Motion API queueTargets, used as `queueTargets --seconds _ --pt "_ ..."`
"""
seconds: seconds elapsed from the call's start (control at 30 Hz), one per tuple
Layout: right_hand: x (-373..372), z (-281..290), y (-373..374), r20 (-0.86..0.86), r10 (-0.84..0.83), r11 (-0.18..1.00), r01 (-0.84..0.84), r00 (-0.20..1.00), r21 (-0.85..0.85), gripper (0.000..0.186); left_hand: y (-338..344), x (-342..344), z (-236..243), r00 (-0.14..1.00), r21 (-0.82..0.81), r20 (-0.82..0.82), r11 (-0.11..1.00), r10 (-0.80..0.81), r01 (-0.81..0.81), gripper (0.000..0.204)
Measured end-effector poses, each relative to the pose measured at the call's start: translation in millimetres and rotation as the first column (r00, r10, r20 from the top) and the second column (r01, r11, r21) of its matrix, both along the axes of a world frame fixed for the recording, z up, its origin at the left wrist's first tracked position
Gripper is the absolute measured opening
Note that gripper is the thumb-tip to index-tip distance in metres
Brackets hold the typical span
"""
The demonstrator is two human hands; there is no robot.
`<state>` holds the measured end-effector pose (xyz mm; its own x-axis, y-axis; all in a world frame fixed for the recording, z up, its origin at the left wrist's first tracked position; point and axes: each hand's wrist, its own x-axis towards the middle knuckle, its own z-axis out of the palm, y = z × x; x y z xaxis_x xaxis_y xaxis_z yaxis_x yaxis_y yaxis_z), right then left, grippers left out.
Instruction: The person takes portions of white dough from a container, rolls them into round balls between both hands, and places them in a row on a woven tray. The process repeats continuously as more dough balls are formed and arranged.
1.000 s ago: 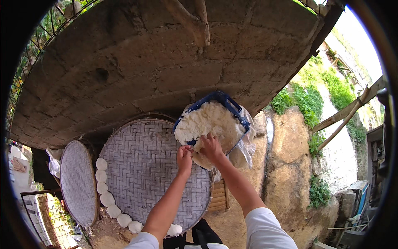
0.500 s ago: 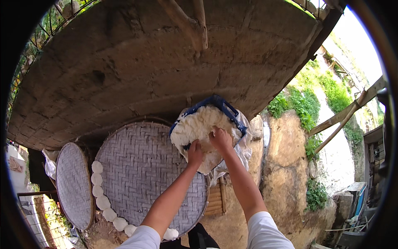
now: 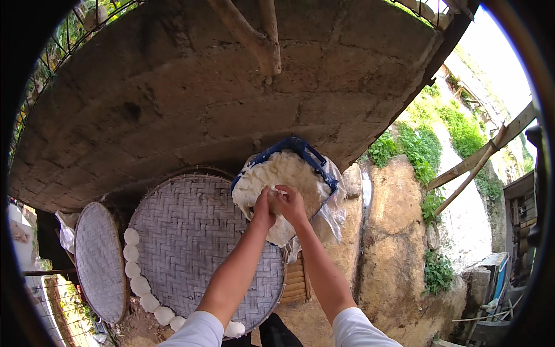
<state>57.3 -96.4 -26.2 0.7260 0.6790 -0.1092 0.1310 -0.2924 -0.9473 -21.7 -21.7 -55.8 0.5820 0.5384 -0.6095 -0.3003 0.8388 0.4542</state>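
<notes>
A blue plastic crate (image 3: 293, 143) holds a heap of moist, white, dough-like mass (image 3: 298, 173). Over its near part my left hand (image 3: 265, 209) and my right hand (image 3: 291, 205) meet with curled fingers. Between them they cup a small lump of the white dough; white bits show at the fingertips (image 3: 281, 190), and the rest of the lump is hidden by the hands. To the left lies a large round woven bamboo tray (image 3: 185, 231). Flattened round white dough pieces (image 3: 140, 285) line its left and near rim, one against another.
A second, smaller woven tray (image 3: 100, 263) leans at the far left. Behind the crate rises a block wall (image 3: 231, 110) with a forked wooden branch (image 3: 266, 49) against it. Clear plastic sheeting (image 3: 332, 214) hangs at the crate's right side, beside bare rocky ground (image 3: 399, 231).
Both hands have come together from apart in the white mass, and now close around a lump just above it. The view has shifted slightly.
</notes>
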Motion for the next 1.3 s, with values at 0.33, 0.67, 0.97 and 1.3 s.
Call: queueTargets --seconds 0.33,0.67,0.97,1.3 --pt "10.7 13.2 2.0 -0.989 0.087 0.836 0.532 0.117 0.136 0.042 -7.5 21.2 30.6 0.998 0.454 -0.034 0.891 0.051 -0.030 0.044" --pt "5.1 35.7 -4.4 0.035 -0.165 0.972 0.156 0.986 0.177 0.037 1.9 7.0 37.4 0.966 -0.144 0.240 0.981 -0.091 0.128 0.038" --pt "-15.3 45.6 -5.8 0.549 -0.135 0.983 0.040 0.825 0.181 0.034 -1.5 9.5 17.4 0.965 -0.121 0.263 0.992 -0.011 0.044 0.024" --pt "-9.6 57.9 -10.8 0.689 -0.082 0.994 0.010 0.720 0.107 0.039 -2.9 -5.2 31.6 0.874 -0.062 0.485 0.996 -0.024 0.062 0.041"
